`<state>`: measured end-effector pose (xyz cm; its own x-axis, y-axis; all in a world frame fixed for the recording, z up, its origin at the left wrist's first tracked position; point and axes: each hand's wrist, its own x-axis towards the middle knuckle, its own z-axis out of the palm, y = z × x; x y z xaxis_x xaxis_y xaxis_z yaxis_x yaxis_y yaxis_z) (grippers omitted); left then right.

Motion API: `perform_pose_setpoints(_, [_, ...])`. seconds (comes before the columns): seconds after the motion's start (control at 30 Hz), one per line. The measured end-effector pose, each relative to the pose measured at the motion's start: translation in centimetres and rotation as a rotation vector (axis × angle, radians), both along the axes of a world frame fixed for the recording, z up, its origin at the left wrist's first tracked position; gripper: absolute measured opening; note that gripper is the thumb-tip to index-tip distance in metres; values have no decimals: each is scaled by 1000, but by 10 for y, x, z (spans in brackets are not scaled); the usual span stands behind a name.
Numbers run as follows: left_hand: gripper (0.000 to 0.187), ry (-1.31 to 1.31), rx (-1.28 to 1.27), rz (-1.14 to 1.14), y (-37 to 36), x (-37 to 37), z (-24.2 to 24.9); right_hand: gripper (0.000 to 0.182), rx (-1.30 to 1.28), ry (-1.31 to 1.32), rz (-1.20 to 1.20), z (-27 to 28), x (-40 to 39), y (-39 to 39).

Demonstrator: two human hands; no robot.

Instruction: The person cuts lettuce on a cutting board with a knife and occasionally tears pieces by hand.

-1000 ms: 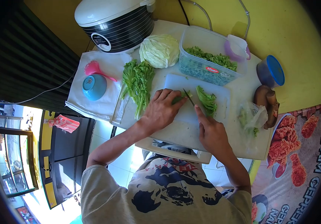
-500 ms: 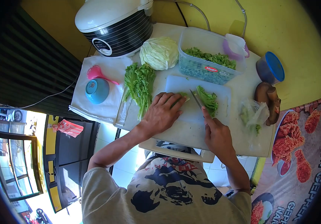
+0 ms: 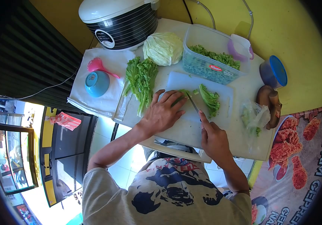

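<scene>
My left hand (image 3: 163,114) lies over the left side of a white cutting board (image 3: 225,95), its bent fingers holding down lettuce (image 3: 183,92), most of which they hide. In my right hand (image 3: 215,140) is a knife (image 3: 193,103), the index finger stretched along it. Its blade is at the edge of the held lettuce, close to my left fingertips. A cut lettuce piece (image 3: 209,100) rests on the board to the right of the blade, with small bits between. Left of the board lies a bunch of leafy lettuce (image 3: 142,77).
Behind the board stand a clear tub (image 3: 206,73) of chopped greens, a cabbage (image 3: 162,48) and a rice cooker (image 3: 123,28). A blue bowl (image 3: 97,84) and pink ladle (image 3: 96,64) are at left. A plastic bag (image 3: 254,114) and blue-lidded container (image 3: 275,71) are at right.
The knife has moved left from beside the cut lettuce piece to the lettuce under my left hand. Small bits now show between them. The view has shifted slightly.
</scene>
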<state>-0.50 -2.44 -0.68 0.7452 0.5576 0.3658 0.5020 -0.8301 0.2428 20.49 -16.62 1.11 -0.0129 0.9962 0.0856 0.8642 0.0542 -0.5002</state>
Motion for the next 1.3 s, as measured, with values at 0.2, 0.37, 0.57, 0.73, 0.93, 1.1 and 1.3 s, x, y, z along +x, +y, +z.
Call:
perform_pose_setpoints(0.2, [43, -10, -21, -7, 1, 0, 3, 72, 115, -37, 48, -10, 1, -3])
perform_pose_setpoints(0.37, [42, -12, -34, -22, 4, 0, 4, 73, 94, -80, 40, -9, -3, 0])
perform_pose_setpoints(0.57, [43, -20, -58, -33, 6, -1, 6, 73, 58, -146, 19, -4, -13, 17])
perform_pose_setpoints(0.73, [44, -27, -65, -44, 6, -3, 8, 73, 64, -164, 11, -4, -16, 23])
perform_pose_setpoints(0.93, [48, -9, -50, -19, 1, -4, 2, 72, 85, -101, 3, -12, -10, 15])
perform_pose_setpoints(1.1, [52, -7, -44, -5, -3, -3, -2, 70, 126, -78, -35, -13, -6, 12])
perform_pose_setpoints(1.3, [65, -94, -74, 38, -5, -6, 4, 65, 163, 6, -60, 1, -9, 10])
